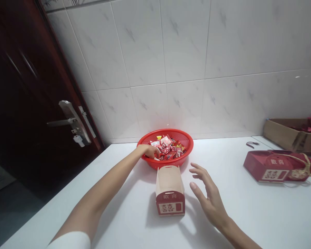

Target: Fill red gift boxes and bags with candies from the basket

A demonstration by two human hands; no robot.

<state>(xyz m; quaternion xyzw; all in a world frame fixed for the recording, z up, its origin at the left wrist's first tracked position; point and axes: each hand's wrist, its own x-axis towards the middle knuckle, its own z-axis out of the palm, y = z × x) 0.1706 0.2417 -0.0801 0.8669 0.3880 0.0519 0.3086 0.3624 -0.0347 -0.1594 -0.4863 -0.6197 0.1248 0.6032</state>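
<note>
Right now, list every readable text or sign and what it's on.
"囍": white label on the open gift box.
"囍": white label on the closed maroon box.
Two characters on the open gift box's front flap: blurred, possibly "歡喜".
Two on the closed maroon box above its label: too blurred.
Wrapped candies in the red basket: print too small.

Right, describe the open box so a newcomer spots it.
On the white table, find the red basket. The open box stands on its near side, left of the right hand. Unlike the red box farther right, it shows its beige inside.
</note>
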